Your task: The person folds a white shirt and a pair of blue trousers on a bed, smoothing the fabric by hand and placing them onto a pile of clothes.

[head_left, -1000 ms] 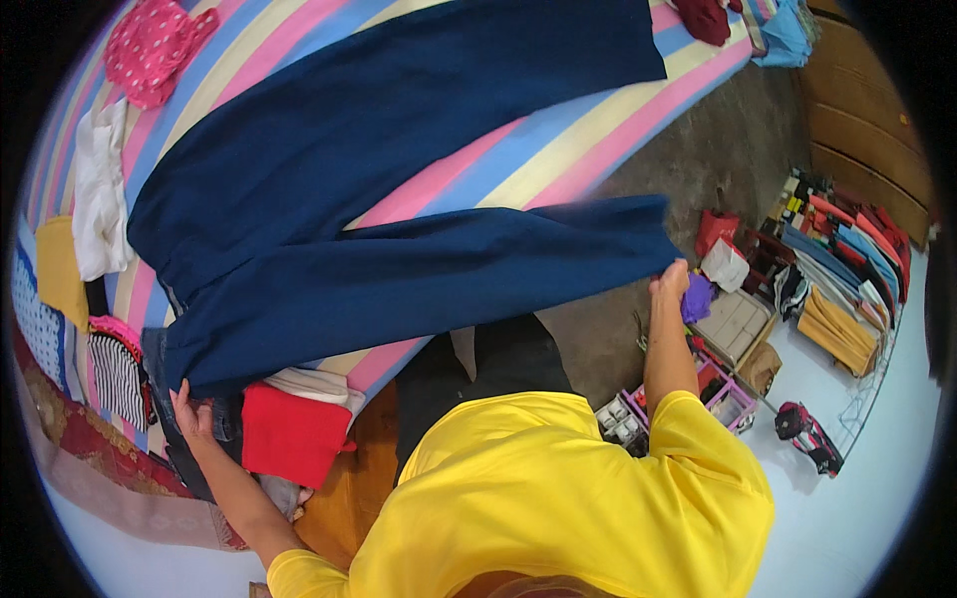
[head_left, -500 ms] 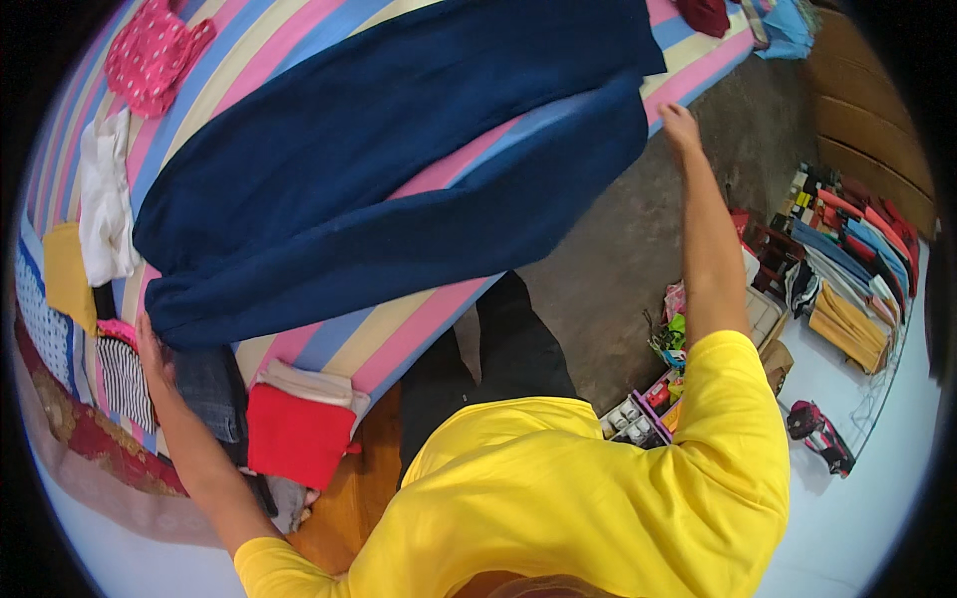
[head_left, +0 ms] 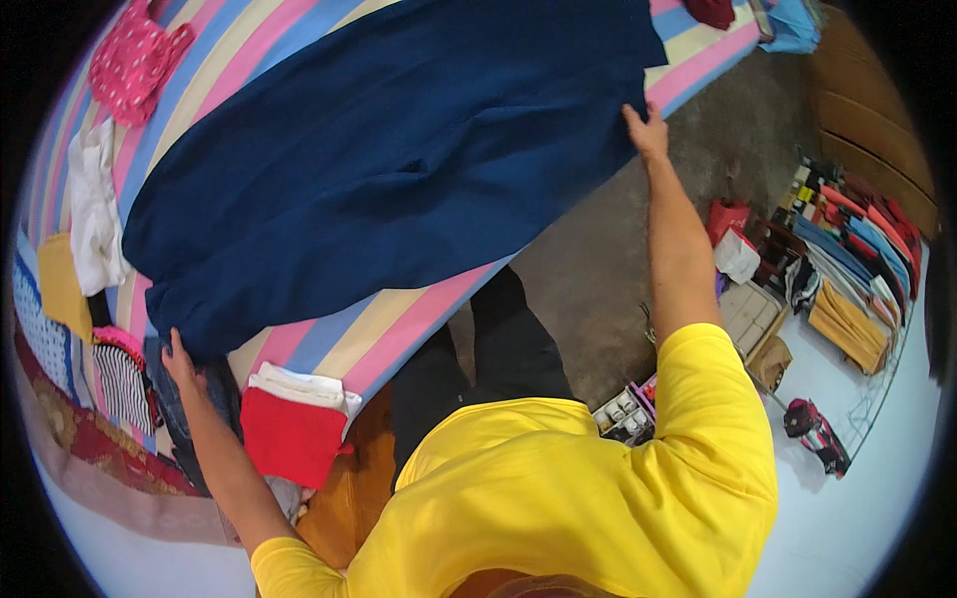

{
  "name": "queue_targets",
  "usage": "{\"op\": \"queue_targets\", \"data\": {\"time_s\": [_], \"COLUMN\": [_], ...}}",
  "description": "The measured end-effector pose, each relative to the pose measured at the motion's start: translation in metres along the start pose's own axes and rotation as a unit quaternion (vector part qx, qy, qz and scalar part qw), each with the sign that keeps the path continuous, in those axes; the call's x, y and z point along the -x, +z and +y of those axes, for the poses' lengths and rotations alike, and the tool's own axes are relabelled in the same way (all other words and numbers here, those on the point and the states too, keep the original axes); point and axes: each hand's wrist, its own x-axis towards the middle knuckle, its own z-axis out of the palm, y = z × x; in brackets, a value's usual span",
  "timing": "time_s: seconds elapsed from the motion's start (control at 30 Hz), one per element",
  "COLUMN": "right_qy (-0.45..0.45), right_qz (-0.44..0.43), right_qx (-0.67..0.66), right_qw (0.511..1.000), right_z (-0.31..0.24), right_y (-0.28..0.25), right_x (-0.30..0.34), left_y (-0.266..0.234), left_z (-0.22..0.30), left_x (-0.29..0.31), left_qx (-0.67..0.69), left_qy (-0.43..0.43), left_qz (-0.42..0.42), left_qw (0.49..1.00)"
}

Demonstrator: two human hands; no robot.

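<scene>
A pair of dark navy trousers (head_left: 399,169) lies spread over a striped bed sheet (head_left: 319,344), its two legs side by side and meeting. At the lower left corner of the trousers, my left hand (head_left: 183,363) takes the edge between fingers and thumb. My right hand (head_left: 648,133) is at the right end of the near leg, thumb over the cloth and fingers by its edge. Right below my left hand lie folded dark jeans (head_left: 219,399). A folded red cloth (head_left: 292,439) with white cloth (head_left: 299,384) behind it sits at the bed's near edge.
Several garments lie at the left: a pink dotted one (head_left: 135,65), a white one (head_left: 95,209), a mustard one (head_left: 65,284) and a striped one (head_left: 122,384). Grey floor (head_left: 588,289) runs beside the bed. At the right stands a rack of clothes (head_left: 857,269).
The near trouser leg has shifted away from me against the far leg, closing the gap between them. My right hand has moved left onto the cloth; my left hand has shifted slightly right.
</scene>
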Motion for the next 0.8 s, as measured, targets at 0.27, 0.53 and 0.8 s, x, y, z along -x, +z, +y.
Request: {"op": "queue_targets", "data": {"time_s": [0.27,0.53,0.8], "right_qy": [-0.058,-0.103,-0.242], "right_qz": [0.009,0.044,0.135], "right_qx": [0.246,0.374,-0.061], "right_qw": [0.968,0.921,0.959], "right_z": [-0.039,-0.021,0.024], "right_y": [-0.040,-0.078,-0.160], "right_x": [0.000,0.028,-0.036], "left_y": [0.021,0.033,0.012], "left_z": [0.006,-0.013,0.009], "left_x": [0.000,0.014,0.046], "left_qx": [0.036,0.078,-0.402], "left_qy": [-0.013,-0.049,0.376], "left_qz": [0.024,0.152,0.147], "left_qw": [0.999,0.984,0.822]}}
